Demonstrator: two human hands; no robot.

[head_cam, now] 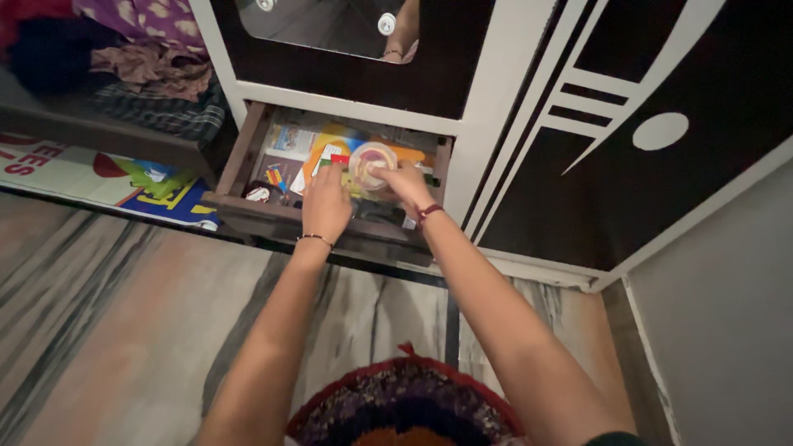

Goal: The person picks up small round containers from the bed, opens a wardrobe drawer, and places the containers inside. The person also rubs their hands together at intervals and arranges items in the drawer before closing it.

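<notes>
Both my arms reach into an open wooden drawer at the base of a dark wardrobe. My right hand grips a small round clear container with a pale lid, held just above the drawer's contents. My left hand rests beside it, fingers over the papers and cards, touching the lower left side of the container. The drawer holds booklets, an orange folder, coloured cards and small items at its front left.
The dark wardrobe door with white stripes stands to the right. A shelf with folded clothes is at the upper left, a printed mat below it. A round woven rug lies on the marble floor under me.
</notes>
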